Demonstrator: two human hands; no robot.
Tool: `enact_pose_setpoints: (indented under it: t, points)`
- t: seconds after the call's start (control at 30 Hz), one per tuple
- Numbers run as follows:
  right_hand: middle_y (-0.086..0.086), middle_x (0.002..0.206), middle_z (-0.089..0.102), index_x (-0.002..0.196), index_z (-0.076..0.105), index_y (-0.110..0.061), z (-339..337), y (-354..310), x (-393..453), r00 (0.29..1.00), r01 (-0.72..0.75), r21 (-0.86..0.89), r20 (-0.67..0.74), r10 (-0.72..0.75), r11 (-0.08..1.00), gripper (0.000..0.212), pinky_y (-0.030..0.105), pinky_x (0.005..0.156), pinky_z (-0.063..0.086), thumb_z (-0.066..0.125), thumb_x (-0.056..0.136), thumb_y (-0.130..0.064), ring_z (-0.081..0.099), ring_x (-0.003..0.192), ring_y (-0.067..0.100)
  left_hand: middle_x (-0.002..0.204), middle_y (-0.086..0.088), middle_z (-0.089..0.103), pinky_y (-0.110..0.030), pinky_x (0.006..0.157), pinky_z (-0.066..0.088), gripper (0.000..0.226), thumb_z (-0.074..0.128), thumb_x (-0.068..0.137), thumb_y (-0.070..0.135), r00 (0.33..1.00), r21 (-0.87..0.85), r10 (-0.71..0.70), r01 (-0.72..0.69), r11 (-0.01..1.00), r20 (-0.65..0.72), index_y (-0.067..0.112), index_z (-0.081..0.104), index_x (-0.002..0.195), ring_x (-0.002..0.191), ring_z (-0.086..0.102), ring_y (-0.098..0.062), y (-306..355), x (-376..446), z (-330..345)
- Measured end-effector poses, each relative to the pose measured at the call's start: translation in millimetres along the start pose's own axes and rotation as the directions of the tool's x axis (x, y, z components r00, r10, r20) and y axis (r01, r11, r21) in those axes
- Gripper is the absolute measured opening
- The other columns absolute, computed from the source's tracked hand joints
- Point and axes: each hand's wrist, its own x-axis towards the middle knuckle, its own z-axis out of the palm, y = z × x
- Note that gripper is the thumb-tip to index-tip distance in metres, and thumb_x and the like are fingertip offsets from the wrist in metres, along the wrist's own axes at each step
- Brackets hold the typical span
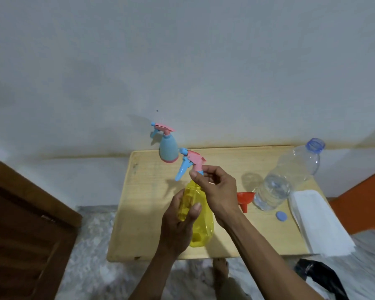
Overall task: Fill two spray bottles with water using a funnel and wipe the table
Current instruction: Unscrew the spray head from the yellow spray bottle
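A yellow spray bottle [201, 219] stands at the middle of the small wooden table [143, 213]. My left hand [180, 224] grips its body. My right hand [214, 187] pinches the neck collar under its pink and blue spray head [189, 162]. A second, blue spray bottle [168, 150] with its head on stands at the table's back edge. A red funnel [245, 199] lies on the table right of my right wrist. A clear water bottle [286, 176], uncapped and part full, stands beside the funnel. A white folded cloth [318, 221] lies on the right edge.
A blue bottle cap [281, 215] lies between the water bottle and the cloth. A brown wooden door [24, 230] stands at the left. A black object [320, 276] lies on the floor at the lower right. My bare foot [220, 269] is below the table's front edge.
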Motion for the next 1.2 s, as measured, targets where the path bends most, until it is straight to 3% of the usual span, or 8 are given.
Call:
enact_pose_setpoints:
  t: [0.13, 0.33, 0.53, 0.73, 0.83, 0.93, 1.07, 1.2]
  points:
    - [0.003, 0.088, 0.078, 0.11, 0.068, -0.019, -1, -9, 3, 0.996, -0.047, 0.03, 0.074, 0.045, 0.998, 0.017, 0.039, 0.079, 0.058, 0.072, 0.094, -0.023, 0.071, 0.079, 0.016, 0.109, 0.013, 0.072, -0.029, 0.088, 0.054, 0.057, 0.057, 0.08, 0.061, 1.0, -0.02, -0.009, 0.008, 1.0, -0.02, 0.031, 0.058, 0.128, 0.103, 0.067, -0.005, 4, 7, 1]
    - [0.008, 0.099, 0.077, 0.106, 0.076, -0.018, 0, -13, 7, 0.998, -0.036, 0.086, 0.055, 0.031, 0.996, 0.019, 0.038, 0.088, 0.057, 0.076, 0.09, -0.03, 0.068, 0.088, 0.015, 0.111, 0.012, 0.072, -0.03, 0.088, 0.054, 0.053, 0.056, 0.082, 0.058, 1.0, -0.048, 0.004, -0.005, 0.999, -0.025, 0.032, 0.058, 0.128, 0.104, 0.067, -0.006, 13, 15, 9]
    - [0.004, 0.085, 0.074, 0.111, 0.069, -0.013, 5, -17, 12, 0.987, -0.137, 0.155, 0.109, 0.121, 0.978, 0.021, 0.032, 0.072, 0.056, 0.061, 0.101, -0.03, 0.065, 0.075, 0.015, 0.115, 0.013, 0.07, -0.03, 0.089, 0.056, 0.064, 0.055, 0.079, 0.064, 0.996, 0.01, 0.02, -0.019, 1.0, -0.087, 0.029, 0.055, 0.132, 0.104, 0.065, 0.0, 11, 19, 8]
    - [0.002, 0.087, 0.07, 0.116, 0.071, -0.022, 9, -16, 16, 0.996, 0.028, -0.006, 0.084, -0.028, 1.0, 0.025, 0.029, 0.078, 0.055, 0.072, 0.093, -0.031, 0.062, 0.082, 0.009, 0.114, 0.014, 0.068, -0.014, 0.083, 0.051, 0.061, 0.055, 0.079, 0.063, 0.99, 0.092, 0.074, -0.064, 0.994, -0.116, 0.03, 0.056, 0.13, 0.103, 0.063, 0.003, 12, 22, 3]
    - [-0.006, 0.087, 0.072, 0.118, 0.064, -0.029, 9, -16, 14, 0.996, 0.058, -0.112, 0.077, -0.049, 0.992, 0.022, 0.03, 0.084, 0.055, 0.065, 0.097, -0.036, 0.065, 0.087, 0.004, 0.118, 0.014, 0.067, -0.017, 0.086, 0.052, 0.063, 0.056, 0.08, 0.062, 0.988, 0.112, 0.088, -0.074, 0.991, -0.13, 0.026, 0.056, 0.131, 0.105, 0.062, 0.003, 9, 22, 2]
    - [-0.011, 0.103, 0.071, 0.115, 0.066, -0.029, 11, -16, 11, 0.994, 0.104, -0.208, 0.033, -0.1, 0.972, 0.032, 0.026, 0.084, 0.055, 0.074, 0.088, -0.045, 0.064, 0.098, 0.006, 0.12, 0.014, 0.066, -0.021, 0.088, 0.052, 0.061, 0.055, 0.081, 0.059, 0.986, 0.135, 0.107, -0.089, 0.987, -0.128, 0.026, 0.055, 0.133, 0.108, 0.061, 0.002, 6, 21, 3]
    - [-0.011, 0.094, 0.069, 0.114, 0.07, -0.022, 12, -19, 9, 0.983, 0.143, -0.294, -0.069, -0.17, 0.945, 0.034, 0.014, 0.074, 0.046, 0.08, 0.084, -0.036, 0.063, 0.094, 0.008, 0.121, 0.011, 0.067, -0.03, 0.092, 0.054, 0.066, 0.057, 0.078, 0.058, 0.985, 0.134, 0.1, -0.081, 0.988, -0.139, 0.022, 0.057, 0.133, 0.11, 0.062, -0.002, 3, 18, 4]
    - [-0.018, 0.089, 0.067, 0.116, 0.071, -0.022, 10, -25, 14, 0.966, 0.19, -0.266, -0.119, -0.227, 0.945, 0.029, 0.008, 0.072, 0.046, 0.075, 0.09, -0.035, 0.063, 0.087, -0.008, 0.117, 0.01, 0.068, -0.035, 0.091, 0.055, 0.065, 0.063, 0.075, 0.06, 0.987, 0.152, 0.1, -0.08, 0.985, -0.128, 0.025, 0.058, 0.129, 0.107, 0.064, -0.007, -2, 14, 4]
